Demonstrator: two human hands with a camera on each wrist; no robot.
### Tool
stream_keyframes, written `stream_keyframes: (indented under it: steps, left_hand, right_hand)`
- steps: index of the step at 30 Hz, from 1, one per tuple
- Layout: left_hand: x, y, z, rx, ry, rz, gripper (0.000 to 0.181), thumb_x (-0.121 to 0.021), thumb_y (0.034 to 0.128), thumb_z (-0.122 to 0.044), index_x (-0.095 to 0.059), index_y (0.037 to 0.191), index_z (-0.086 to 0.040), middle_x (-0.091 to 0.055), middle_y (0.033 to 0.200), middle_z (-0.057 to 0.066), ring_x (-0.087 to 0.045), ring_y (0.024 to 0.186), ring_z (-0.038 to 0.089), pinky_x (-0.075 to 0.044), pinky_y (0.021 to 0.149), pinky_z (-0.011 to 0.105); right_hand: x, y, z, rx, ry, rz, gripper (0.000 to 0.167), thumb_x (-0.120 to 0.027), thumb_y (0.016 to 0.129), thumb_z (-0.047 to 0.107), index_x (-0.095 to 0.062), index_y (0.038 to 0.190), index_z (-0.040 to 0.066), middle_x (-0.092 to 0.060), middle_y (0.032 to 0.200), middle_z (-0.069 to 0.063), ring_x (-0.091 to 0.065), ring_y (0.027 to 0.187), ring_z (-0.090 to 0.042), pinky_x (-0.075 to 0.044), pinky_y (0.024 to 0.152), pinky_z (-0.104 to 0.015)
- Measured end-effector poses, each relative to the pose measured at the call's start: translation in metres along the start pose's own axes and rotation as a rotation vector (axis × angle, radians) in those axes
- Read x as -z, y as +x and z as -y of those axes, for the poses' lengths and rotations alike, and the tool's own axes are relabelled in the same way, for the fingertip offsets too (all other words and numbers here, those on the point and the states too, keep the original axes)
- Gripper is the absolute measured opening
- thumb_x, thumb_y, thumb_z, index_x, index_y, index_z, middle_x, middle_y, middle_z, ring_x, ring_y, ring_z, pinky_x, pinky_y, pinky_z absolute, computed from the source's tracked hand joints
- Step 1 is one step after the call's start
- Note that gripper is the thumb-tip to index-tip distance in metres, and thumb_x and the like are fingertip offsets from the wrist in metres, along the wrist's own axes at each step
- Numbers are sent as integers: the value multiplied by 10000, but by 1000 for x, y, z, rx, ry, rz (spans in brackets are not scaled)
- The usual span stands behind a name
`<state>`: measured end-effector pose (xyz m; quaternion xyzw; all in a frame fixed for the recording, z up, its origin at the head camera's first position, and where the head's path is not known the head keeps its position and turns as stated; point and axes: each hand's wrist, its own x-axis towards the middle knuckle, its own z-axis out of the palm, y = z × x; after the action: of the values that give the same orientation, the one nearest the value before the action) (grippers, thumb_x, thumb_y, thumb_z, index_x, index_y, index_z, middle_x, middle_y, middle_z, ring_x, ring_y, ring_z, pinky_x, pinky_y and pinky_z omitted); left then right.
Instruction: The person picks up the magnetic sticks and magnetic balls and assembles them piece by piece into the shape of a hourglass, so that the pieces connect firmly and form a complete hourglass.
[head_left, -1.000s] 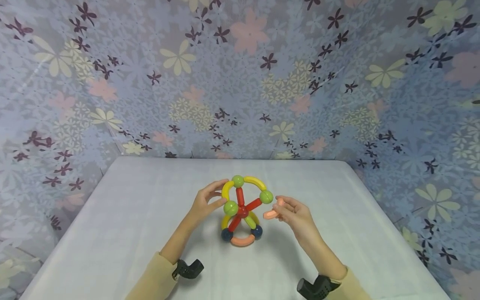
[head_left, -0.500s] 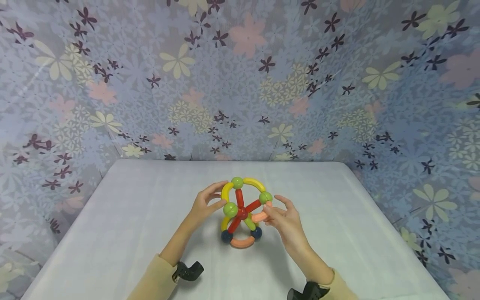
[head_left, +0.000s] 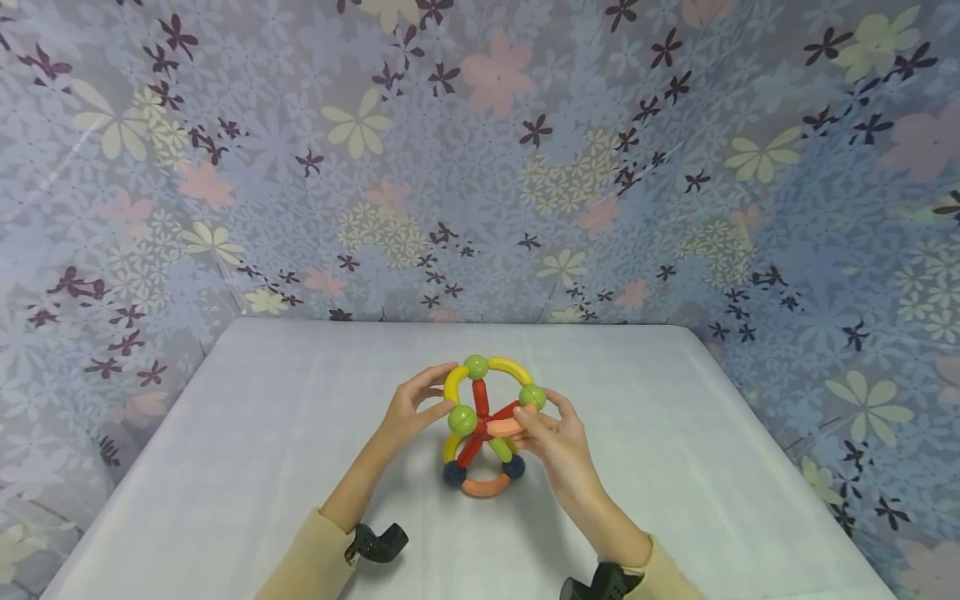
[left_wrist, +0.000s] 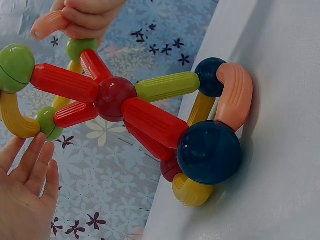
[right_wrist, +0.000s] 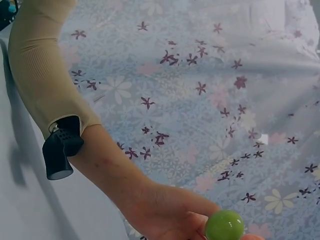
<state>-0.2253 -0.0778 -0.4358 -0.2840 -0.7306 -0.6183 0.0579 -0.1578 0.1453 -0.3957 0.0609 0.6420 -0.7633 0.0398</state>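
Observation:
A ball-and-stick toy model (head_left: 483, 427) stands on the table, built of red rods, green balls, dark blue balls and curved yellow sticks. My left hand (head_left: 408, 411) holds its left side, thumb by the lower green ball (head_left: 462, 419), fingers on the curved yellow stick (head_left: 452, 386). In the left wrist view the left hand's (left_wrist: 30, 185) fingertips reach that stick. My right hand (head_left: 558, 442) pinches a curved orange stick (head_left: 504, 427) beside the right green ball (head_left: 532, 397). The left wrist view shows the orange stick (left_wrist: 49, 24) sticking out of the right hand (left_wrist: 95, 17).
A white cloth covers the table (head_left: 285, 433). Behind it hangs a flowered curtain (head_left: 480, 167). Another curved orange stick (head_left: 485, 486) joins the two dark blue balls at the model's base. A black wrist camera (right_wrist: 60, 150) sits on the left forearm in the right wrist view.
My right hand has moved left with the curved orange stick, from beside the model up to the right green ball. The left hand and the model have stayed almost where they were.

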Motion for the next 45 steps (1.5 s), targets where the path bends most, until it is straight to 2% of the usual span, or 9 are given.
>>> stream_keyframes:
  steps: [4, 14, 20, 24, 28, 31, 33, 40, 45]
  left_hand:
    - [-1, 0, 1, -6, 0, -5, 497, -626, 872, -37, -486, 1349, -2, -538, 1354, 196, -523, 1158, 24, -469, 962, 242]
    - [-3, 0, -2, -5, 4, -24, 517, -663, 851, -59, -501, 1339, -8, -549, 1341, 192, -535, 1158, 59, -480, 946, 229]
    - [-4, 1, -4, -4, 25, -20, 508, -650, 862, -60, -496, 1343, -8, -547, 1346, 187, -546, 1188, 190, -485, 954, 268]
    - [-8, 3, -10, 102, 57, -98, 391, -574, 931, -123, -536, 1308, -29, -634, 1177, 161, -602, 1013, 178, -509, 863, 271]
    - [-15, 4, -27, 299, 31, -219, 358, -474, 994, -282, -581, 1259, -67, -627, 775, 98, -558, 614, 127, -491, 601, 226]
    - [-22, 1, -44, 413, 7, -244, 435, -436, 999, -368, -576, 1246, -38, -551, 631, 60, -496, 467, 120, -449, 487, 213]
    - [-26, 0, -53, 468, 27, -221, 493, -415, 998, -402, -557, 1263, -10, -530, 622, 32, -498, 447, 109, -459, 470, 220]
    - [-37, -3, -59, 524, 34, -175, 483, -426, 1000, -365, -516, 1283, 16, -564, 565, 21, -550, 430, 117, -492, 472, 247]
    - [-37, -2, -57, 526, 12, -178, 384, -418, 1008, -306, -567, 1109, 33, -564, 578, 24, -576, 458, 145, -491, 484, 242]
  right_hand:
    - [-4, -1, 0, -2, -9, -14, 653, -655, 891, 158, -260, 1406, 83, -674, 740, 70, -639, 652, -76, -540, 704, -211]
    - [-12, -7, 1, 14, 29, -23, 643, -666, 884, 162, -256, 1372, 78, -672, 736, 56, -645, 630, -70, -545, 697, -220]
    - [0, 5, 2, 26, -107, -59, 477, -482, 979, 403, -363, 1299, 70, -576, 650, 65, -542, 533, -86, -484, 563, -217]
    - [13, 28, 5, 52, -215, -110, 511, -343, 998, 498, -504, 1181, 49, -446, 646, 30, -408, 485, -101, -356, 486, -219]
    - [17, 48, 13, 66, -350, -73, 424, -488, 968, 408, -579, 1159, 40, -557, 806, -15, -474, 572, -106, -393, 506, -223]
    - [14, 54, 19, 57, -451, -18, 374, -570, 935, 335, -591, 1177, 50, -632, 885, -46, -511, 603, -102, -421, 507, -229]
    - [11, 55, 23, 50, -476, 9, 373, -585, 928, 317, -582, 1189, 50, -656, 864, -51, -505, 576, -95, -419, 496, -233]
    - [7, 59, 24, 35, -451, 31, 355, -575, 925, 251, -574, 1206, 34, -627, 756, -19, -511, 535, -78, -415, 492, -227]
    - [6, 58, 19, 24, -373, 11, 369, -571, 922, 230, -569, 1225, 20, -614, 746, -19, -515, 541, -81, -423, 498, -214]
